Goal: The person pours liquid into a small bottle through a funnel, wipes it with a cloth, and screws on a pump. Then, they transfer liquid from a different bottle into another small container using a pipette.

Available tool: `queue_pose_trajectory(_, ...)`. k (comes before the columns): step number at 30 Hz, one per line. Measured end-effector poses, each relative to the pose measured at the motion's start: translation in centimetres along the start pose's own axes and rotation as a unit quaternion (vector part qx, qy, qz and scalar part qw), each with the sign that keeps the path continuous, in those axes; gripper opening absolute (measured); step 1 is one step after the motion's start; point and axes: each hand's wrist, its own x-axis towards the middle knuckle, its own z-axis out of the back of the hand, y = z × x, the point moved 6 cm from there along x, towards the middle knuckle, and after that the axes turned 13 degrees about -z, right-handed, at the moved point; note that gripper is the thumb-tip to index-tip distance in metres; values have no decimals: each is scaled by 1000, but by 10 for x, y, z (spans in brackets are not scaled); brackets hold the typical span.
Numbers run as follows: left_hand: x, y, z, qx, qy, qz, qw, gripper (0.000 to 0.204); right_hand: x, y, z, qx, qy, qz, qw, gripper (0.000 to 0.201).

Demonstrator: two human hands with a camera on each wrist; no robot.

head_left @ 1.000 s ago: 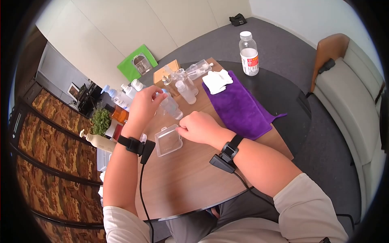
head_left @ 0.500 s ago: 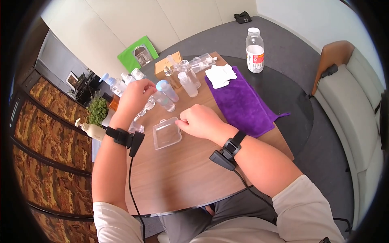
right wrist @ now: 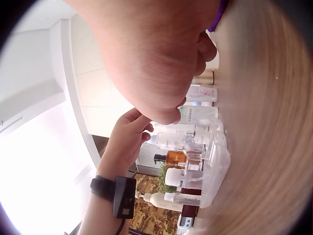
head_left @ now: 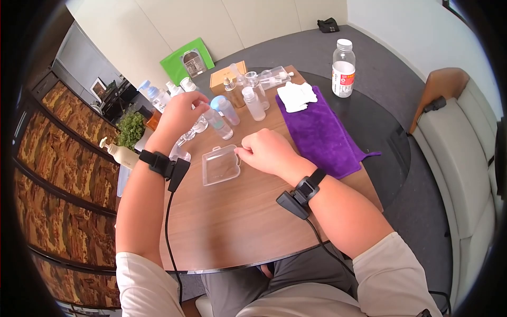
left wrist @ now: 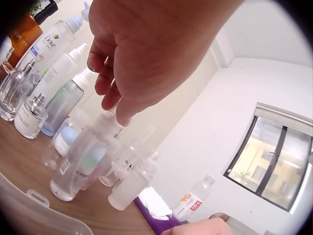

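Note:
My left hand (head_left: 182,113) pinches the white top of a clear bottle (left wrist: 78,164) between thumb and fingertips. That bottle leans slightly in the left wrist view, its base close over the wooden table. Just behind it is a blue-capped bottle (head_left: 228,110), and a frosted bottle (head_left: 254,104) stands to its right. My right hand (head_left: 268,150) hovers with loosely curled fingers and nothing between them. Its thumb is right at the corner of a clear plastic case (head_left: 222,168), which lies on the table in front of the bottles.
A purple cloth (head_left: 322,137) with white tissues (head_left: 297,97) lies to the right. Beyond it stands a labelled drink bottle (head_left: 344,74). Pump bottles, perfume bottles (left wrist: 31,116) and a potted plant (head_left: 130,129) crowd the left side. A cardboard box (head_left: 219,79) sits at the back.
The head view has shifted, so the table appears higher. My left hand stays at the clear bottle's top with only a slight move left. My right hand keeps beside the case.

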Motion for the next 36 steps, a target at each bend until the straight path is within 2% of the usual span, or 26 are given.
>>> queue_pose_trajectory(4,-4,4,-1,-4,-26,-6,1000,28,0,-2,-2,19,-26,25,999,40)
queue_pose_trajectory(15,-14,-7,-3,1,-1,5,1000,37,0,-2,-2,14,-17,17,1000,38)
queue_pose_trajectory(22,-13,-1,1,29,12,21,999,29,-1,-2,-1,13,-30,35,999,38)
queue_pose_trajectory(24,-17,10,5,23,44,56,997,27,0,-3,-2,10,-27,36,999,37)
queue_pose_trajectory(28,-21,29,11,55,65,73,994,27,0,-2,-2,11,-31,41,999,36)
queue_pose_trajectory(30,-26,38,14,61,72,153,984,28,-1,0,0,6,-27,46,999,36)
queue_pose_trajectory(33,-26,39,16,74,63,157,983,28,-1,2,1,-8,-2,26,1000,33)
queue_pose_trajectory(36,-24,62,12,85,37,160,983,30,-1,2,0,-9,-7,32,999,33)
